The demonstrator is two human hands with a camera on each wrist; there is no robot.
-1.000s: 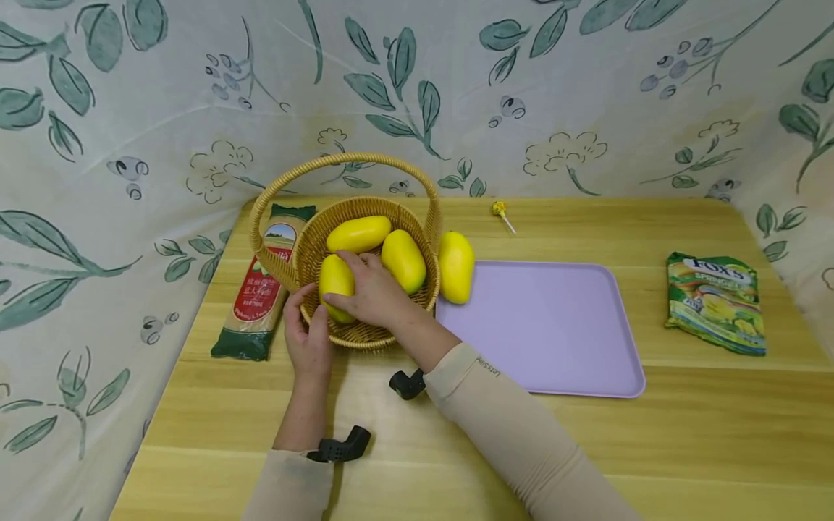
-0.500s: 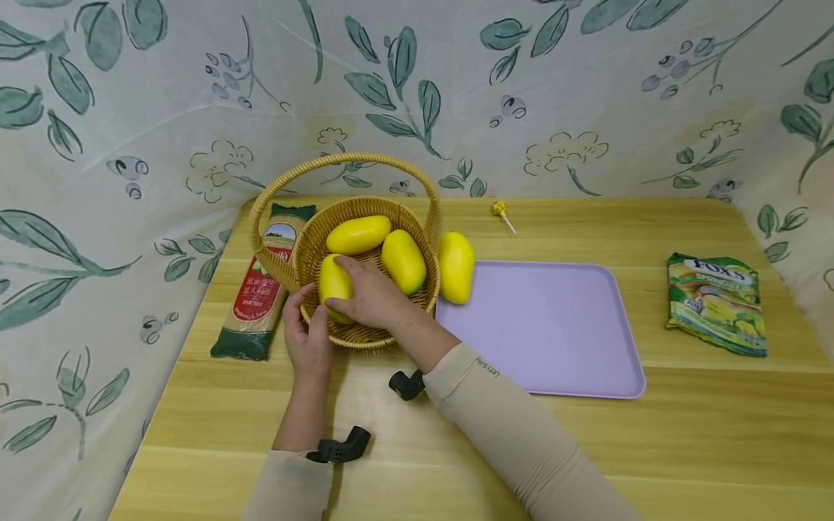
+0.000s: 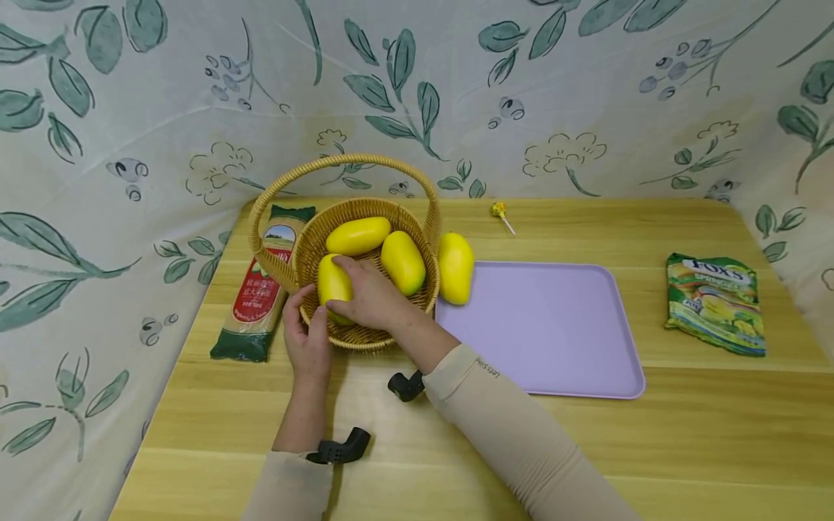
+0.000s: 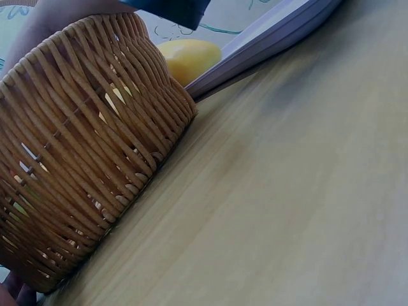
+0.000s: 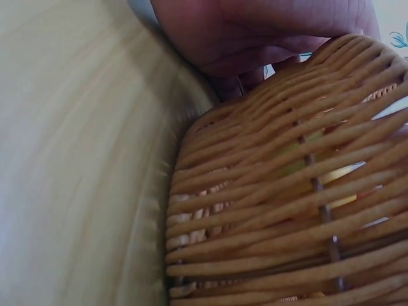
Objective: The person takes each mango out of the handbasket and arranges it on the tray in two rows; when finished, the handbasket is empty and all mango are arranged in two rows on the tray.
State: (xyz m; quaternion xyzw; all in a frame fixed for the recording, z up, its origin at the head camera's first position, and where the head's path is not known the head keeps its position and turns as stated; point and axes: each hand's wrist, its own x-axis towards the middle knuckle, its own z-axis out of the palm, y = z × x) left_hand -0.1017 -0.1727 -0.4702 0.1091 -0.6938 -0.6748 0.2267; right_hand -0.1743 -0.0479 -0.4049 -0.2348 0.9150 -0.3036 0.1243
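A wicker basket (image 3: 365, 340) with a tall arched handle holds several yellow mangoes. My right hand (image 3: 374, 295) reaches in over the rim and grips the left mango (image 3: 334, 286), thumb on the near side and fingers over the far end. At the basket's left front, my left hand (image 3: 308, 347) holds the rim, its fingers outside against the wall, also seen in the right wrist view. Untouched inside lie a back mango (image 3: 358, 236) and a right mango (image 3: 404, 262). The left wrist view shows the woven wall (image 4: 89, 127) close up.
One more mango (image 3: 456, 268) lies outside, between the basket and a lilac tray (image 3: 547, 333). Left of the basket is a pasta packet (image 3: 250, 304), partly behind the handle. A lollipop (image 3: 500, 211) lies at the back, a green candy bag (image 3: 714, 304) far right.
My right hand's fingers have drawn back slightly along the left mango, and more of its top shows. The left hand and basket have stayed in place.
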